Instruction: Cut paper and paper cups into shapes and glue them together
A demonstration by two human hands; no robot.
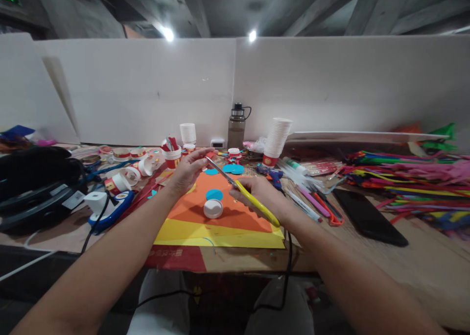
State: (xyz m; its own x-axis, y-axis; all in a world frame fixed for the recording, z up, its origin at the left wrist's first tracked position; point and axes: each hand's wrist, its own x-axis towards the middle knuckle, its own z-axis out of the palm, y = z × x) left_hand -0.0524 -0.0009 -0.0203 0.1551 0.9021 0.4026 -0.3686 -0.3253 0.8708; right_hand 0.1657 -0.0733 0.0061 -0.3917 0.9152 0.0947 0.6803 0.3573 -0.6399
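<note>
gripping yellow-handled scissors [245, 192], right hand [265, 193] curled

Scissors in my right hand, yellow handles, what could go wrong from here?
The yellow-handled scissors in your right hand have their tips close to the fingers of your left hand; a slip could nick one. The black cord hangs near your right leg, which might snag it. The white round piece on the colored paper sits between your hands, so a careless move could knock it.
</note>
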